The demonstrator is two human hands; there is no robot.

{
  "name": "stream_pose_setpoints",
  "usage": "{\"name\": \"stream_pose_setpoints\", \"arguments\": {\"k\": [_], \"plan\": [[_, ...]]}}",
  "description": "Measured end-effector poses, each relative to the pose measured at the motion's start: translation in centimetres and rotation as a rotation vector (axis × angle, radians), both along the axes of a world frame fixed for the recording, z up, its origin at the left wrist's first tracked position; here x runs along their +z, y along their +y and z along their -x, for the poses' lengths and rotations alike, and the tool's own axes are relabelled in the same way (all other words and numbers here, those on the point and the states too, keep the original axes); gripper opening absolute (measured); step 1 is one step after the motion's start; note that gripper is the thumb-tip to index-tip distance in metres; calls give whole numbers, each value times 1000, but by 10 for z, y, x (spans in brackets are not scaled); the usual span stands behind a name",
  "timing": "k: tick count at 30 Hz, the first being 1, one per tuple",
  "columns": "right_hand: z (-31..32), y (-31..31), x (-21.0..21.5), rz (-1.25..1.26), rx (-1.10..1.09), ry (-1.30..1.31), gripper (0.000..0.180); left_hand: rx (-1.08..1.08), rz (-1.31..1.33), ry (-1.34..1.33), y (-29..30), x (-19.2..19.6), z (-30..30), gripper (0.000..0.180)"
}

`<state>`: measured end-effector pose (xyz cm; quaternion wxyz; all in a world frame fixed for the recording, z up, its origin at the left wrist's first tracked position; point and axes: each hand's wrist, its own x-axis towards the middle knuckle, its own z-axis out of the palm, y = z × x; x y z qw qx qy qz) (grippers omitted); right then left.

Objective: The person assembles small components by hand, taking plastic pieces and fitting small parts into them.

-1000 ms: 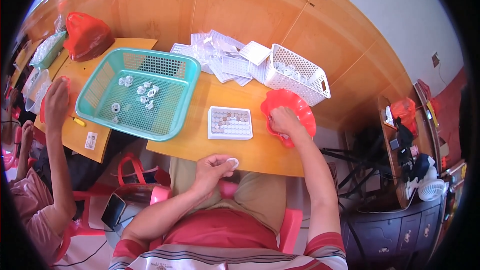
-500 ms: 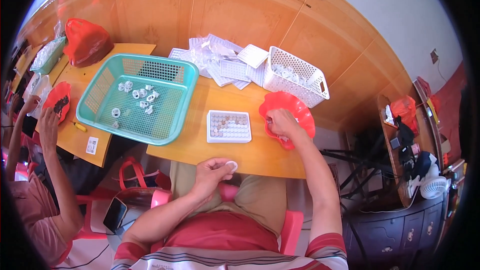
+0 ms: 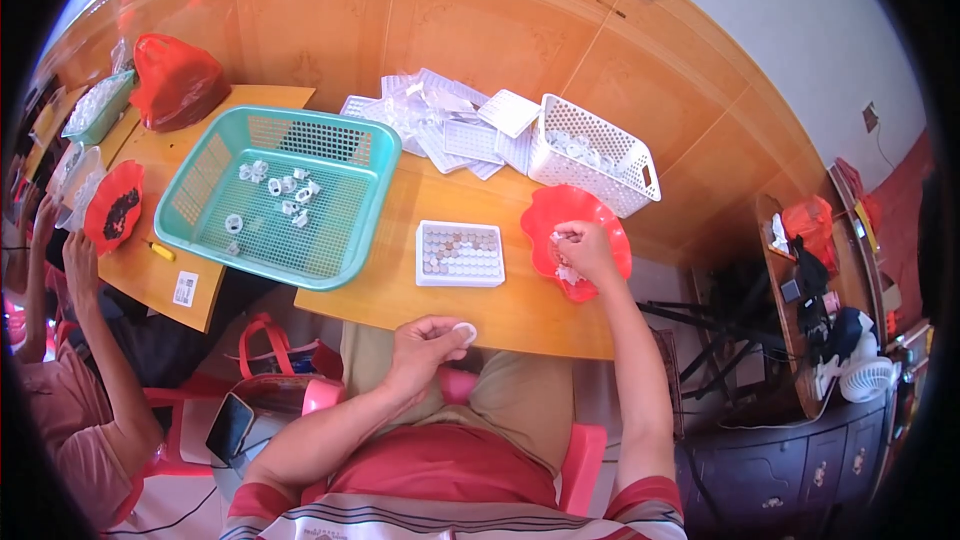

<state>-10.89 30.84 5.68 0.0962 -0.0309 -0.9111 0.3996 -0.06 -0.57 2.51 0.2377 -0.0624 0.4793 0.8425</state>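
Head view, centred on one white tray point(image 3: 460, 282). Filled there with rows of small discs point(image 3: 480, 270), brownish and white, too small for a sure count. Nearer the wearer than the tray, one left hand point(image 3: 432, 348), closed in a pinch on one round white piece point(image 3: 465, 333). Right of the tray, one right hand point(image 3: 588, 252), fingers bunched over one right bowl point(image 3: 545, 208), red and wavy-rimmed; impossible to tell whether grasping any of the pale bits point(image 3: 568, 273) lying there, uncounted.

Left of the tray, one green basket point(image 3: 368, 208), with about eleven white parts point(image 3: 234, 224) inside, several touching. Behind the tray, at least six pale sheets point(image 3: 470, 140) in an overlapping heap, under clear plastic point(image 3: 410, 112). Behind and right of the tray, one white basket point(image 3: 592, 180), with many translucent parts point(image 3: 578, 147) inside.

Far left of the tray, past the green basket: one left bowl point(image 3: 116, 176), red, with dark bits inside; one yellow tool point(image 3: 162, 252); one red bag point(image 3: 180, 80); one co-worker's hand point(image 3: 80, 257). Far right of the tray, one white fan point(image 3: 868, 378).
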Motion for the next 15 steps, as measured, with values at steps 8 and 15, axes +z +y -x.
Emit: {"name": "stream_pose_setpoints", "arguments": {"k": [8,15], "plan": [[-41,-10,13,585,44,37,21,-3,15,0,-1,4,-3,17],[-95,-71,22,660,41,2,16,-45,-32,26,3,-6,1,25]]}}
